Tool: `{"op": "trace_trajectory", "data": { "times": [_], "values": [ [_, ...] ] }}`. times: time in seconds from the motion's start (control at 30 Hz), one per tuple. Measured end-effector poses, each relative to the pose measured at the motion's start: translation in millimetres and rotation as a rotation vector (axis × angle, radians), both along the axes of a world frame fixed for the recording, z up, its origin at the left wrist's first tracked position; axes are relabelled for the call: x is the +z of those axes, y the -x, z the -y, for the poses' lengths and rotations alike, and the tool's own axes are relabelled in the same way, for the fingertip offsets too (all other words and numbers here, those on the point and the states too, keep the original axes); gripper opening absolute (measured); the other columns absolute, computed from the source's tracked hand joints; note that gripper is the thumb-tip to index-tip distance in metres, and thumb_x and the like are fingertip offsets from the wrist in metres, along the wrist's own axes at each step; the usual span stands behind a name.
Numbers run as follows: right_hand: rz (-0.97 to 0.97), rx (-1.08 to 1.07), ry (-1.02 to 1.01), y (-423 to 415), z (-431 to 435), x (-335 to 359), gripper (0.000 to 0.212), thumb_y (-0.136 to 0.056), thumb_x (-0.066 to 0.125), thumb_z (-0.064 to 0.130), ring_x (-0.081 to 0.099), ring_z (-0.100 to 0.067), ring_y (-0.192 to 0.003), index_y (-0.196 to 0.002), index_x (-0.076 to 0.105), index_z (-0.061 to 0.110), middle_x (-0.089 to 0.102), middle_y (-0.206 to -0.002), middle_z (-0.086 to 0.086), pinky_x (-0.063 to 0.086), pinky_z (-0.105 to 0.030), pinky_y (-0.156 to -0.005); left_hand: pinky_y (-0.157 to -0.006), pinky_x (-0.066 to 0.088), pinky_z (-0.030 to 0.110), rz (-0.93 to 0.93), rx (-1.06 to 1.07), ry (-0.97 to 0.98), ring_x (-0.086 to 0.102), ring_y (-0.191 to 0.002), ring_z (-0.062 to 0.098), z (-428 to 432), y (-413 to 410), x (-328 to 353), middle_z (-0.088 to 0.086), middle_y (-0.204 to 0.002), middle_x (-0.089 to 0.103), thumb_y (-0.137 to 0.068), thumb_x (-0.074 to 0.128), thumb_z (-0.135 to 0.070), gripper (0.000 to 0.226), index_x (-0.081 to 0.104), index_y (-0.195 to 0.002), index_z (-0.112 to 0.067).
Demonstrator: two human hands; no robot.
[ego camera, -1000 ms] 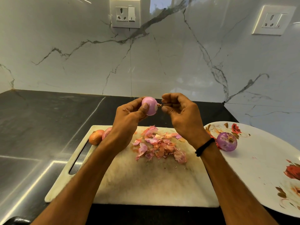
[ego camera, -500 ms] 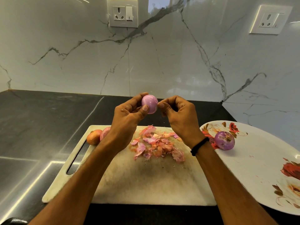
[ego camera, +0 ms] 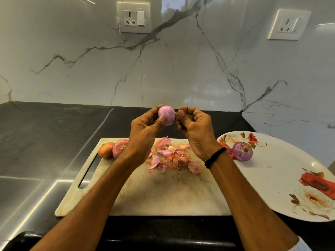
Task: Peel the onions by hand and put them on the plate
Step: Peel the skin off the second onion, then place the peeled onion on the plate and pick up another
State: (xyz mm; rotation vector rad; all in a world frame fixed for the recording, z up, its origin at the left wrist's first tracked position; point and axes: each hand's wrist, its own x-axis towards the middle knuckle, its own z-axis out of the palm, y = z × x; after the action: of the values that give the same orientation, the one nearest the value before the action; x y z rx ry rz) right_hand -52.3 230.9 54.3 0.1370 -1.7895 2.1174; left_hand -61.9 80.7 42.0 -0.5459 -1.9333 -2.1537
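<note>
Now that the right hand (ego camera: 195, 131) is back from its last pull, it pinches the tip of the onion (ego camera: 167, 114) again. The left hand (ego camera: 145, 131) grips it above the cutting board (ego camera: 163, 196). Looks nearly bare, so plate (ego camera: 272, 178) soon.

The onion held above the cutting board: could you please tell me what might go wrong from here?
The held onion rests only in fingertips of the left hand while the right hand pinches its end; a tug might drop it onto the peel pile. The peeled onion lies near the edge of the plate, beside the right wrist, and could roll off.
</note>
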Motion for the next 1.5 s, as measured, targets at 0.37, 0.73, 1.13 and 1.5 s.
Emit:
{"op": "trace_trajectory", "data": {
  "times": [0.37,0.73,1.13,1.5],
  "values": [
    [0.071,0.013,-0.038,-30,-4,-16,0.047,-0.090,0.058,0.048,0.069,-0.026,-0.097,-0.121,0.065,0.012,0.071,-0.107,-0.012,0.059,-0.034,-0.080,-0.093,0.053,0.021,-0.186,0.028,0.143,0.067,-0.111,0.006,-12,-18,-2,0.001,-0.127,0.065,-0.086,0.071,-0.008,0.054,0.055,-0.138,-0.008],
    [0.141,-0.082,0.001,-72,-39,-30,0.052,-0.082,0.077,0.030,0.067,-0.021,-0.104,-0.126,0.056,0.011,0.064,-0.120,-0.008,0.059,-0.033,-0.086,-0.098,0.055,0.034,-0.333,0.144,0.229,0.066,-0.116,0.013,-11,-20,-20,0.008,-0.125,0.068,-0.098,0.059,-0.010,0.039,0.057,-0.137,-0.004],
    [0.320,-0.644,-0.843,-135,-119,-36,0.056,-0.074,0.085,0.024,0.059,-0.028,-0.110,-0.121,0.057,0.015,0.063,-0.122,-0.007,0.048,-0.039,-0.098,-0.062,0.050,0.024,-0.564,0.346,0.406,0.058,-0.071,0.013,-11,-37,-35,0.004,-0.081,0.062,-0.100,0.047,-0.001,0.015,0.057,-0.090,-0.007],
    [0.503,-0.553,-0.951,-144,-118,-32,0.064,-0.081,0.080,0.022,0.056,-0.032,-0.121,-0.136,0.050,0.012,0.057,-0.137,-0.012,0.044,-0.040,-0.105,-0.058,0.044,0.025,-0.534,0.387,0.462,0.055,-0.065,0.019,-10,-37,-40,0.004,-0.072,0.057,-0.101,0.053,-0.011,0.023,0.057,-0.080,-0.005]
  ]
}}
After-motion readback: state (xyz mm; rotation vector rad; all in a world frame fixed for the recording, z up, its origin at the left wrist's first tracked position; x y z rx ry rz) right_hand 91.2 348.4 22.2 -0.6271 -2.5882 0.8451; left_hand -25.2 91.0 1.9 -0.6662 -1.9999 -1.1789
